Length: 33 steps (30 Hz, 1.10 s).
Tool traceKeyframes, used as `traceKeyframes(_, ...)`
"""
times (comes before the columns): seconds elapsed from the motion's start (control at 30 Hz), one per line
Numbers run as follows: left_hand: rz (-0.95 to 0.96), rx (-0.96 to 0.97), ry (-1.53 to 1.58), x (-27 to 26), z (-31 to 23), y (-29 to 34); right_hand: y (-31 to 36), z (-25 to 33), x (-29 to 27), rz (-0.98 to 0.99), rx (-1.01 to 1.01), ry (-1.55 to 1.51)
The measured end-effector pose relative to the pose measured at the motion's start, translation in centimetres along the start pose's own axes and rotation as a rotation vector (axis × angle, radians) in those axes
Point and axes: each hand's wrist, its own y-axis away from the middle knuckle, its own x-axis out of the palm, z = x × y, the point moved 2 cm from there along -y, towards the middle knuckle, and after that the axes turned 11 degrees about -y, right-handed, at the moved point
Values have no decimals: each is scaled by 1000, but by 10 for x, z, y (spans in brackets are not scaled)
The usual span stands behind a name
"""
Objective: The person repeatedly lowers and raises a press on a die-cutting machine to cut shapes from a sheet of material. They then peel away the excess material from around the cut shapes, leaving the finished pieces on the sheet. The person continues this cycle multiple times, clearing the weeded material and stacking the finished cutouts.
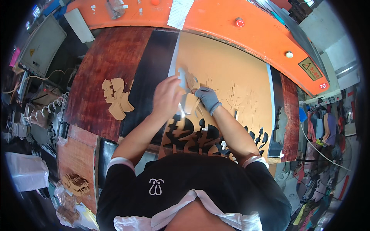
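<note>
Tan cut pieces (191, 81) sit at the left part of a tan sheet (223, 54), between the two hands. Right hand (208, 99), grey-gloved, has its fingers together, clamped on the tan cut pieces. Left hand (165, 96), bare and motion-blurred, is just beside them at the sheet's left edge; cannot tell whether its fingers grip anything. Cut outlines run across the sheet's middle; dark openings show along its near side. Left of the sheet, a black strip (154, 65), then a red-brown board (110, 50) bearing a small pile of tan shapes (117, 98). Beyond, an orange machine beam (208, 17) with a red button (239, 22).
</note>
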Motion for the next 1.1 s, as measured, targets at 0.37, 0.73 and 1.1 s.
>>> traceKeyframes(0.37,715,-189,-330,65,33,10,16,1,-19,-250,-332,32)
traceKeyframes(0.73,686,-157,-364,68,34,9,85,137,-158,-389,-634,-332)
traceKeyframes(1.1,573,-535,429,79,-27,34,89,63,-103,-456,-609,1012)
